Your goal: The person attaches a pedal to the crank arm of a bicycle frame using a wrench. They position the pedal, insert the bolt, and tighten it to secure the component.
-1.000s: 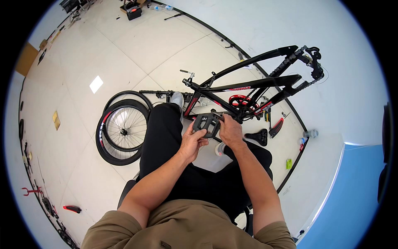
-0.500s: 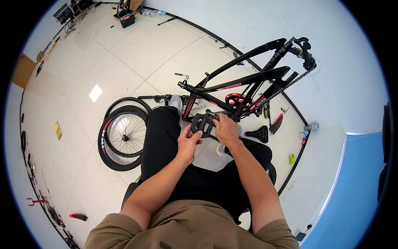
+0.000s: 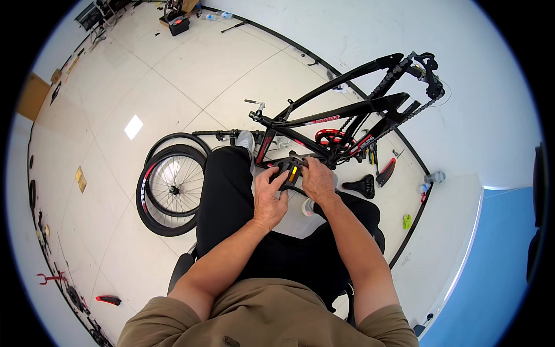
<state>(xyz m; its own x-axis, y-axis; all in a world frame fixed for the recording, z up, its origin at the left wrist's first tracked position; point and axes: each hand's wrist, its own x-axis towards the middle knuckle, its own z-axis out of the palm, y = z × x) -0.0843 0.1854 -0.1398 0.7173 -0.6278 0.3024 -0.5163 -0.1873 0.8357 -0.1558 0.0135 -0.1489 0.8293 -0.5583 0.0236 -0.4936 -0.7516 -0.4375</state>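
Between my hands, above my lap, is a black bicycle pedal (image 3: 285, 169) with a yellow reflector turned up toward me. My left hand (image 3: 270, 199) grips the pedal's left side with thumb and fingers. From the right, my right hand (image 3: 318, 180) is closed around its other end; the fingertips there are partly hidden. Just beyond the hands stands an upturned black bicycle frame (image 3: 341, 115) with red lettering, a red chainring (image 3: 328, 137) and a chain hanging at the rear derailleur (image 3: 432, 87). Whether the pedal touches the frame's crank I cannot tell.
Two wheels (image 3: 151, 215) lie on the floor left of my legs. A black saddle (image 3: 363, 186), a red and black mudguard (image 3: 386, 172) and hand tools (image 3: 372, 154) are at the right. Plastic bottles (image 3: 435, 177) lie by the wall. A green packet (image 3: 407, 221) is nearer.
The pedal has been turned over, so its yellow reflector now shows. My left hand has moved up and right, its fingers now over the pedal. My right hand stays nearly in place.
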